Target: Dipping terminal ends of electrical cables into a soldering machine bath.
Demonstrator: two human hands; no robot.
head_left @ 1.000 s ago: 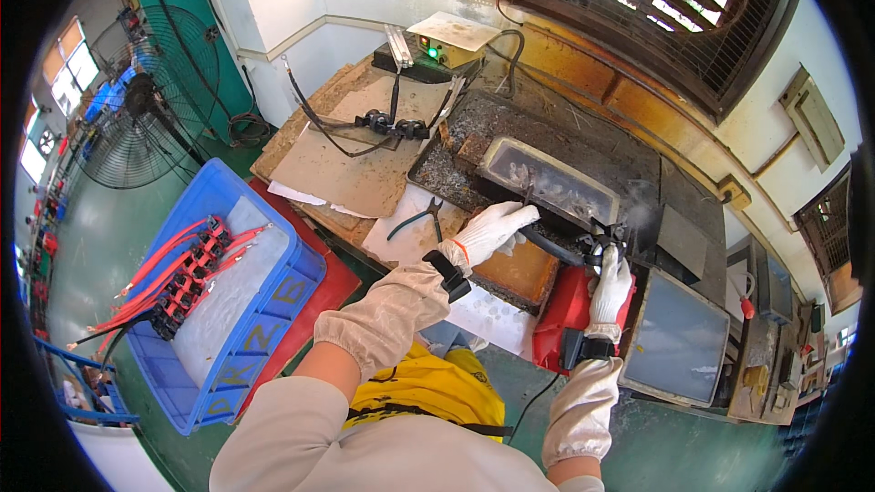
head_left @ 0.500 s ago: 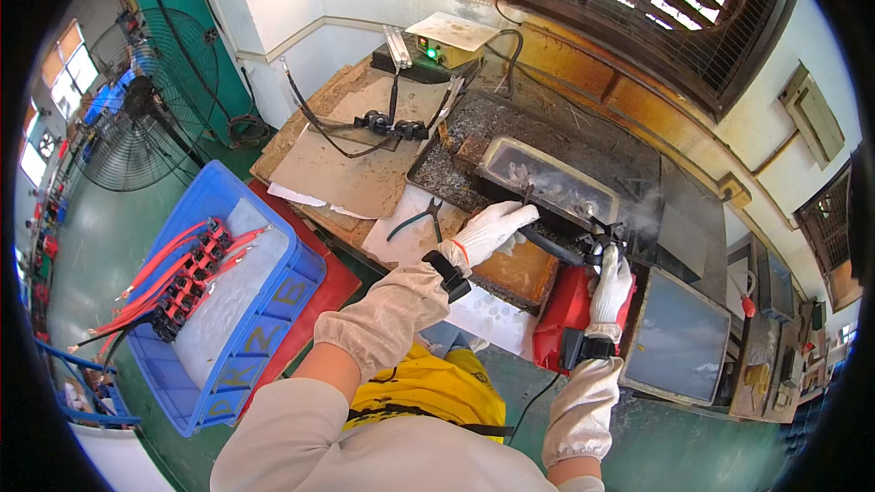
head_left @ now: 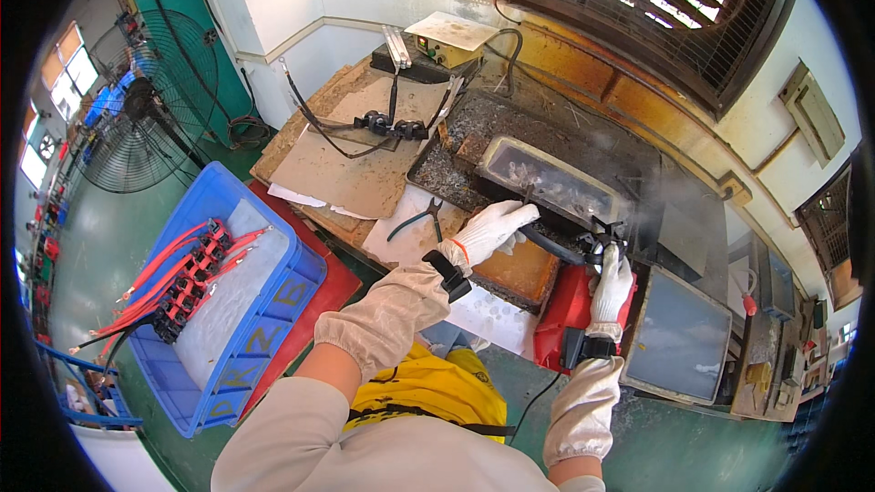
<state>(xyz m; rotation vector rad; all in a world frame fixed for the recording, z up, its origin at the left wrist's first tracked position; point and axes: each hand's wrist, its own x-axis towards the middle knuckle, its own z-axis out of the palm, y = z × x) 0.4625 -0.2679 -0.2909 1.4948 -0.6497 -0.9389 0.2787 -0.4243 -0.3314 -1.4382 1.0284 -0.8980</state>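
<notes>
Both my hands wear white gloves. My left hand (head_left: 497, 230) is closed around one end of a thick black cable (head_left: 551, 248) at the near edge of a rectangular pot (head_left: 558, 157) with a cream rim and silvery contents. Farther right, my right hand (head_left: 611, 284) grips the cable's other part, beside a black connector-like piece (head_left: 609, 231) at the pot's near right corner. Its exact shape is hard to make out. Smoke drifts near that corner. Below the cable lies a pan (head_left: 524, 275) of amber material, with a red container (head_left: 563, 314) under my right hand.
Pliers (head_left: 419, 220) lie on paper left of the pan. Black cables with connectors (head_left: 392, 126) rest on cardboard behind. A blue crate (head_left: 305, 260) at left holds red cables (head_left: 178, 260). A grey-filled tray (head_left: 682, 337) stands at right, a control box (head_left: 447, 53) at the back.
The green light on the control box has gone off. Smoke near the pot has thinned and shifted. My hands and the cable have barely moved.
</notes>
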